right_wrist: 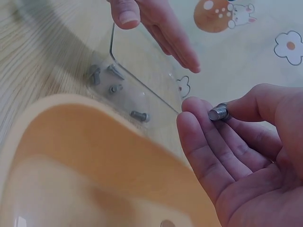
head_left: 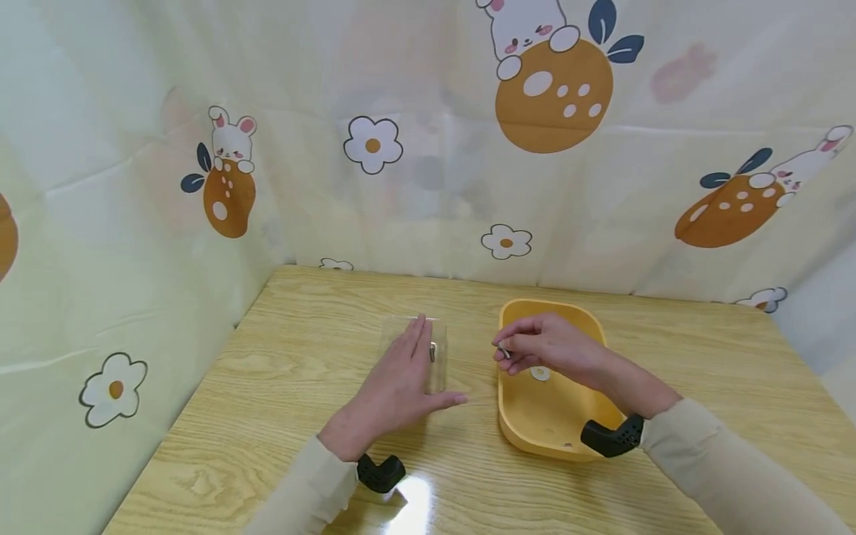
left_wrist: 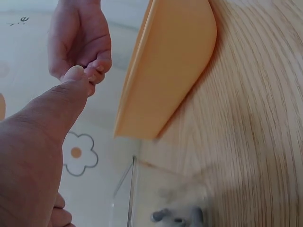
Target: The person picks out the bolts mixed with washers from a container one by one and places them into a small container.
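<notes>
My right hand (head_left: 551, 348) pinches a small metal bolt (right_wrist: 218, 112) between thumb and fingers, above the left side of a yellow-orange bin (head_left: 511, 435). The bolt's threaded end shows in the right wrist view. My left hand (head_left: 400, 383) lies with straight fingers along a clear plastic box (head_left: 437, 380), covering much of it in the head view, thumb pointing right. Whether the palm presses on the box cannot be told. Several grey bolts (right_wrist: 139, 115) lie inside the clear box. In the left wrist view some bolts (left_wrist: 177, 220) appear blurred at the bottom edge.
Inside the bin sit a small dark piece (head_left: 568, 444) near the front and a white flower-like patch (head_left: 539, 373). The wood-grain table (head_left: 314, 319) runs back to a patterned curtain (head_left: 428, 193), which also hangs along the left. The bin stands right of the box.
</notes>
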The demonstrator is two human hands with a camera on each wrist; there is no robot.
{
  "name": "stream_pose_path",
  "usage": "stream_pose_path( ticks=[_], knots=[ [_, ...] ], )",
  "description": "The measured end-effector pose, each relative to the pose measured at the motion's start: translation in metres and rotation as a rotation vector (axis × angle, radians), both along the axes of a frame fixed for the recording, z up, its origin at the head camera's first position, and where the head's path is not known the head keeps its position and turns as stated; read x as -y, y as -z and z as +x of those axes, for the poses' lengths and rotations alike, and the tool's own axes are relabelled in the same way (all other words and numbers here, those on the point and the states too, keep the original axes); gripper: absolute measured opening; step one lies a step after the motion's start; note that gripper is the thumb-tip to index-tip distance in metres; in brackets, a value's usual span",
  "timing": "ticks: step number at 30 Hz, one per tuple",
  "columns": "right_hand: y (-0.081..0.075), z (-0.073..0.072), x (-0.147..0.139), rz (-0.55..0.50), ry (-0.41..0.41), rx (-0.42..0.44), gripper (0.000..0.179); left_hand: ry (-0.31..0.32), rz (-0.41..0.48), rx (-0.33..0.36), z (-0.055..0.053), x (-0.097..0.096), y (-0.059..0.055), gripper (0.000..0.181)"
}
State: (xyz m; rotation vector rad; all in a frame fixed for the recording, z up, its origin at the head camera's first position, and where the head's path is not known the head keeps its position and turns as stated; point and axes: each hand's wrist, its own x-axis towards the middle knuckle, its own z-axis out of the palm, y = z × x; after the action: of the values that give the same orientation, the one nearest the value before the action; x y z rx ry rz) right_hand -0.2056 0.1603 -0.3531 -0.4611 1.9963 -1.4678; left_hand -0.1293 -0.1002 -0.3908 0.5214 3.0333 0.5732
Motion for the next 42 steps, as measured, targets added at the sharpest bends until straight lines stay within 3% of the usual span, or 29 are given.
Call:
stream_pose_path(
  ticks=[23, 30, 35, 42],
  knots=[
    [-0.001, -0.011, 0.068, 0.027, -0.103, -0.023, 0.024, -0.100, 0.059, 0.012, 0.003, 0.039, 0.006, 0.119],
    [0.001, -0.013, 0.092, 0.034, -0.122, -0.053, 0.020, -0.100, 0.051, 0.019, 0.002, 0.044, 0.009, 0.117],
    [0.000, -0.012, 0.110, 0.076, -0.133, -0.116, 0.016, -0.093, 0.039, 0.015, 0.001, 0.045, 0.014, 0.117],
    [0.006, -0.007, 0.133, 0.243, -0.164, -0.292, 0.011, -0.078, 0.012, 0.031, 0.000, 0.045, 0.018, 0.116]
  ],
)
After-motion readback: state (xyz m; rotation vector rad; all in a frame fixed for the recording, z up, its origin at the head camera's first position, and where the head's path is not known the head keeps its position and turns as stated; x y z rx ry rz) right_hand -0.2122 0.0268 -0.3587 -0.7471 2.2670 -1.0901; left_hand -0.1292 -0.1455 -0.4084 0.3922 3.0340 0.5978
